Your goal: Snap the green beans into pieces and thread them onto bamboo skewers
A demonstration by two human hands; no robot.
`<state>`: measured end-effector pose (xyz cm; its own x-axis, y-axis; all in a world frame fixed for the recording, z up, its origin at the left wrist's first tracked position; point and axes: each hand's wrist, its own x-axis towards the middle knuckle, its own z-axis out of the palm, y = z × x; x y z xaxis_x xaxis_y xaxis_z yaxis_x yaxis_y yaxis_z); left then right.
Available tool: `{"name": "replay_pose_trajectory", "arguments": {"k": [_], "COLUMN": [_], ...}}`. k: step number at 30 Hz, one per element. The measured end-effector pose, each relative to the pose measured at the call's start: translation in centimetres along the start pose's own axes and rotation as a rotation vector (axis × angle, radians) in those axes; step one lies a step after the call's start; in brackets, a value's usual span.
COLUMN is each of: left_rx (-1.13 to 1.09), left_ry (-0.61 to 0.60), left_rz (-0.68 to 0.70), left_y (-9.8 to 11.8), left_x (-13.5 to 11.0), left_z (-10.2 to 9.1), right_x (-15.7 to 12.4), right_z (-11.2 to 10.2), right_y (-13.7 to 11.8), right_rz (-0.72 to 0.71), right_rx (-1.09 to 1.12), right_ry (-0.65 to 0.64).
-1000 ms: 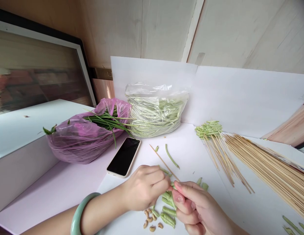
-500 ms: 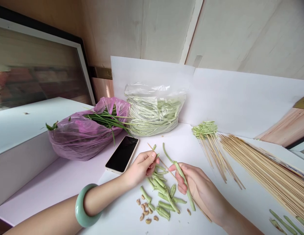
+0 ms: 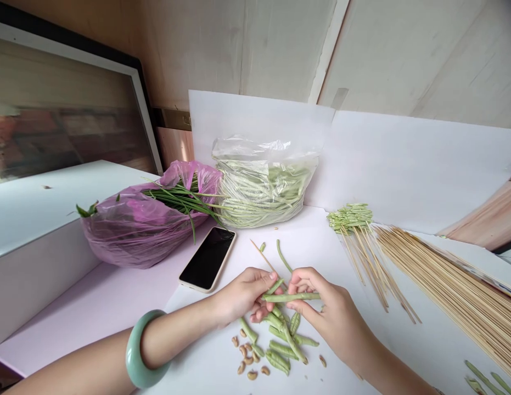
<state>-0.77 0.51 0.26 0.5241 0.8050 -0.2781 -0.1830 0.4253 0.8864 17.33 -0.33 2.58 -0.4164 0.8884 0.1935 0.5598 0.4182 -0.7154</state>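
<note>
Bean pod (image 3: 294,297) in right hand (image 3: 331,315)

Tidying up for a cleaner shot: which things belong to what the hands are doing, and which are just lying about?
In hand: left hand and right hand pinching the bean pod; cut bean pieces; loose skewer; skewer pile; bag of beans.
Lying about: phone; pink bag of greens; white box.
</note>
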Motion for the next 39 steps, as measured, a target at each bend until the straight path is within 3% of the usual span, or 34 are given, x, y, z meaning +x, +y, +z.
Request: {"name": "replay_pose_trajectory", "arguments": {"k": [6,12,16,19,23,27,31,34,39], "left_rx": [0.149,0.390,0.266,0.147,0.233,0.576,0.788,0.893,1.140], "left_ry": [-0.080,-0.107,-0.192,-0.236,-0.284,-0.177,-0.063,-0.010,0.000], "left_rz": [-0.039,0.071,0.062,0.032,0.098,0.388,0.606,0.789,1.012], "left_y": [-0.1,0.3,0.7,0.8,0.8,1.0,0.9,0.5,0.3], "left_x": [-0.3,-0.8,-1.0,-1.1,-1.3,-1.6,-1.9,-2.3,-2.8], "left_z": [0.0,0.1,0.1,0.1,0.0,0.2,0.8,1.1,1.1], "right_x": [0.1,-0.2,-0.2,-0.1,-0.2,-0.5,-0.3,-0.3,-1.0], "right_z": [0.2,0.5,0.2,-0.3,-0.5,0.0,0.4,1.0,2.1], "right_y": [0.6,1.0,0.9,0.5,-0.1,-0.4,-0.4,-0.6,-1.7], "right_rz": [-0.039,-0.070,-0.260,-0.383,-0.431,-0.245,0.065,0.211,0.535], "right_rx": [-0.016,-0.121,-0.202,-0.280,-0.345,-0.129,0.405,0.833,1.322], "right_ry": [-0.006,0.012,0.050,-0.025,-0.064,-0.100,-0.214,-0.275,-0.185]}}
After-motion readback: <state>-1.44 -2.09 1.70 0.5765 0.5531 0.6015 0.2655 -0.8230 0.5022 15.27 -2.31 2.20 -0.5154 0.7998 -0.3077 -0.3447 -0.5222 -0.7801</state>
